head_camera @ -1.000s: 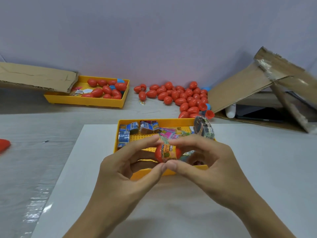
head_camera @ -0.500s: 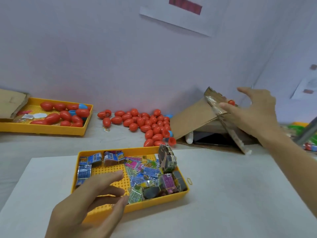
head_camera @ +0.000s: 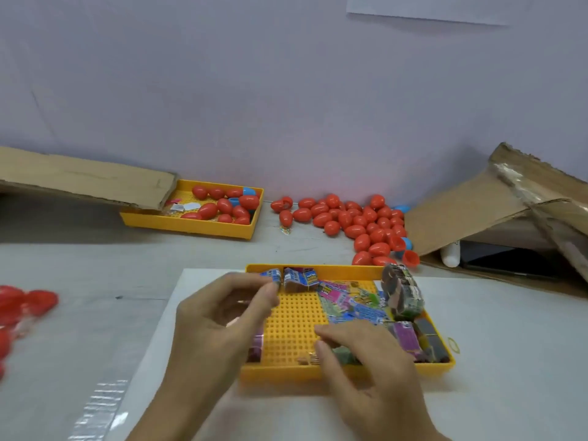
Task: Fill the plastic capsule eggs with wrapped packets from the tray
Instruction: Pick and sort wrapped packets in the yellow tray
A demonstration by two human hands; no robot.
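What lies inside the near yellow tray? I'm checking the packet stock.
The near yellow tray holds colourful wrapped packets, mostly along its far and right sides, with bare grid between. The left hand and right hand cover whatever lies beneath them.

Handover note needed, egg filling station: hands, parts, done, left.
Left hand: over the near tray, fingertips at a blue packet; a firm grip is not clear.
Right hand: open, fingers on packets at the tray's front.
Loose packets lie right of centre in the tray.
Closed red eggs are piled by the wall, more in the far tray.
No egg in hand; next: pick a packet, fetch an egg.
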